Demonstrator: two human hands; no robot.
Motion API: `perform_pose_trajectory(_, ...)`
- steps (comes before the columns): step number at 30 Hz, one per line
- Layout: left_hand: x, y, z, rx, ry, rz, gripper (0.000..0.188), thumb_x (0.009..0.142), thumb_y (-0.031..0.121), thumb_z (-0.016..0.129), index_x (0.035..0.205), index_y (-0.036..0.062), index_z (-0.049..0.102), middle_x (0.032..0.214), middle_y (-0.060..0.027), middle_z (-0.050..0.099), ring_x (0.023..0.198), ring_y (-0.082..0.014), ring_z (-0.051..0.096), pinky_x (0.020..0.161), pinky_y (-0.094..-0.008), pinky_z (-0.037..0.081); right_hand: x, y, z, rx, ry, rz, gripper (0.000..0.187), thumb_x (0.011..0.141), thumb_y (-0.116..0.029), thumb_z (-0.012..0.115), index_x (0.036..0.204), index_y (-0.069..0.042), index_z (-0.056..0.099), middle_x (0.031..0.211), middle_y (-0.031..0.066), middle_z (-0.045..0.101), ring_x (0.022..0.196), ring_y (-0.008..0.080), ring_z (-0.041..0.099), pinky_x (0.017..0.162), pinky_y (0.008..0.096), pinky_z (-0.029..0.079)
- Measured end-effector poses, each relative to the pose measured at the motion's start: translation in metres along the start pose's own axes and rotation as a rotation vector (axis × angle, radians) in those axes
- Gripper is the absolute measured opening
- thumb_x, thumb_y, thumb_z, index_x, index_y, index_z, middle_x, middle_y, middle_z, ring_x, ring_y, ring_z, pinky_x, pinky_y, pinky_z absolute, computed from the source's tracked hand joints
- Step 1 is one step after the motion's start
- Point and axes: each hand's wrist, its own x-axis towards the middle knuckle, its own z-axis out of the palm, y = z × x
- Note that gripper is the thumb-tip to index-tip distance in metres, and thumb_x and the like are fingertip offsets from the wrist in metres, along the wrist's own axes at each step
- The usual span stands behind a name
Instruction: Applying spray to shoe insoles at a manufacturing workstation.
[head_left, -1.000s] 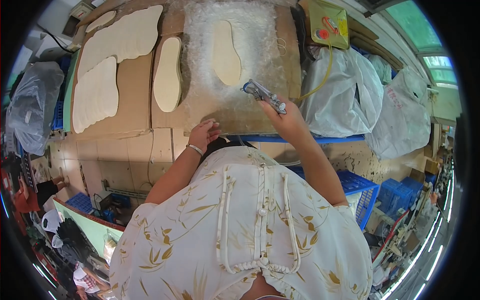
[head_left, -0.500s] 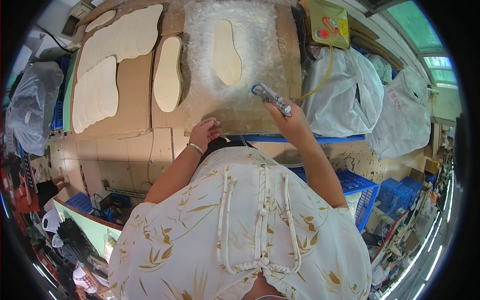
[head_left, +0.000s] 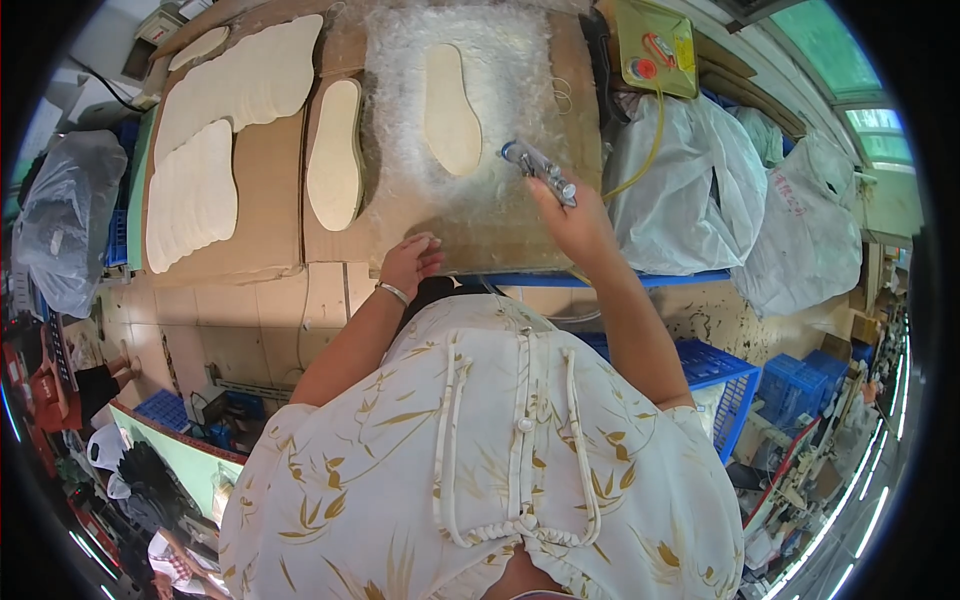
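Note:
My right hand (head_left: 577, 225) is closed round a silver spray gun (head_left: 538, 172), its nozzle pointing at the work surface. A single cream insole (head_left: 452, 110) lies flat on a patch coated in whitish residue (head_left: 510, 90), left of the nozzle and apart from it. My left hand (head_left: 410, 262) hangs at the board's near edge with loosely curled fingers and nothing visible in them. A stack of cream insoles (head_left: 335, 155) sits just left of the coated patch. Overlapping rows of insoles (head_left: 235, 80) fan out farther left on brown cardboard (head_left: 270, 190).
A yellow hose (head_left: 650, 160) runs near my right hand to a yellowish tray (head_left: 625, 30) at the far right. White plastic bags (head_left: 690, 190) bulge beside the board on the right. Blue crates (head_left: 715, 365) stand below at right. People are at the lower left.
My right hand and the spray gun have shifted slightly left and away from me. The left hand stays almost where it was.

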Motion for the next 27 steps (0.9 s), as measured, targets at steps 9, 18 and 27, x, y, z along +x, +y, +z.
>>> perform_pose_trajectory(9,0.017,0.022,0.024,-0.029,-0.046,0.058,0.024,0.093,0.018,0.053,0.114,0.0059,0.056,0.104,-0.0043,0.063,0.093,-0.0174,0.062,0.079,-0.0307,0.051,-0.008,0.003,-0.009,-0.05,-0.043,0.01,0.043,0.088,-0.041,0.059,0.089,0.002,0.059,0.065,0.0198,0.057,0.066,0.0387,0.057,0.061,0.0422,0.043)
perform_pose_trajectory(18,0.061,0.051,0.075,-0.212,0.047,0.135,0.031,0.089,0.01,0.057,0.116,-0.0024,0.051,0.108,-0.0122,0.056,0.1,-0.0259,0.058,0.081,-0.0356,0.052,0.011,-0.015,-0.004,0.092,0.106,-0.114,0.039,0.089,-0.04,0.058,0.091,0.0,0.059,0.066,0.0179,0.056,0.063,0.0364,0.054,0.061,0.0405,0.043)
perform_pose_trajectory(27,0.084,0.069,0.114,-0.319,0.217,0.005,0.008,0.083,0.003,0.058,0.087,0.0006,0.052,0.084,-0.01,0.058,0.074,-0.0239,0.06,0.062,-0.0357,0.054,-0.011,0.024,-0.013,0.263,0.085,0.001,0.023,0.091,-0.025,0.06,0.09,-0.002,0.059,0.065,0.0004,0.048,0.062,0.0078,0.041,0.056,0.0269,0.037)
